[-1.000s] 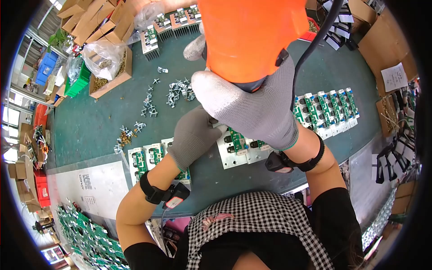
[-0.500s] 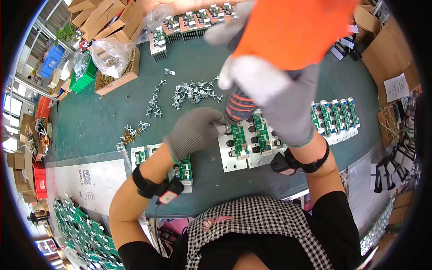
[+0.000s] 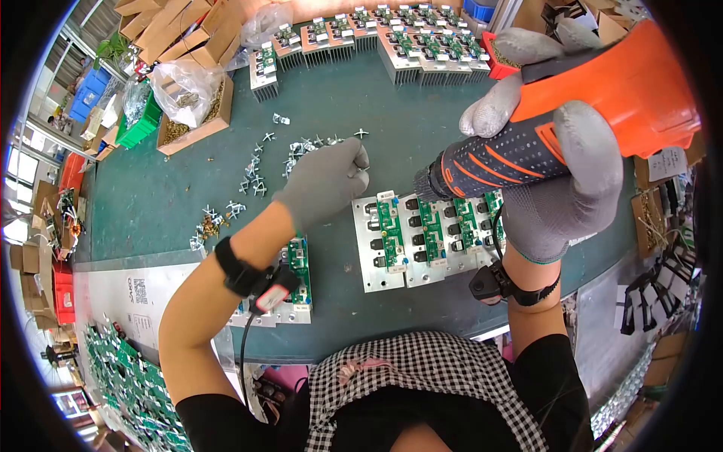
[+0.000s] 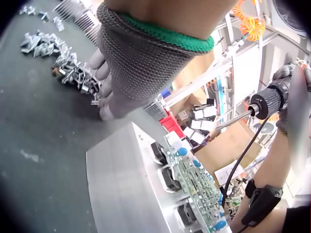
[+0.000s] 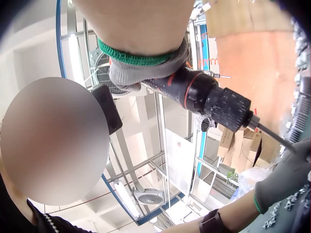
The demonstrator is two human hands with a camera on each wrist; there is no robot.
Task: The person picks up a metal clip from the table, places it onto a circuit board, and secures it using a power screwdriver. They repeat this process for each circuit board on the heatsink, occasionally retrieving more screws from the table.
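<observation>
My right hand [image 3: 568, 200], in a grey glove, grips an orange and black corded power screwdriver [image 3: 493, 158]. Its chuck overlaps the row of metal heatsinks with green circuit boards [image 3: 390, 237] in the head view. A long steel bit [image 4: 235, 119] shows in the left wrist view. My gloved left hand [image 3: 325, 179] hangs with curled fingers beside a pile of small metal clips [image 3: 297, 154], left of and above that row. Its fingertips [image 4: 107, 112] stand close to the clips; I cannot tell whether they hold anything.
Finished-looking heatsink assemblies [image 3: 429, 49] stand along the back. More boards [image 3: 299, 279] lie under my left forearm. Brass-coloured screws [image 3: 211, 222] lie at the left, near a cardboard box [image 3: 220, 113] and a green bin [image 3: 143, 129]. A black cord [image 3: 497, 226] trails from the screwdriver.
My right hand has carried the screwdriver to the right and tilted it away from the board. My left hand has left the nearest heatsink and moved up toward the clips.
</observation>
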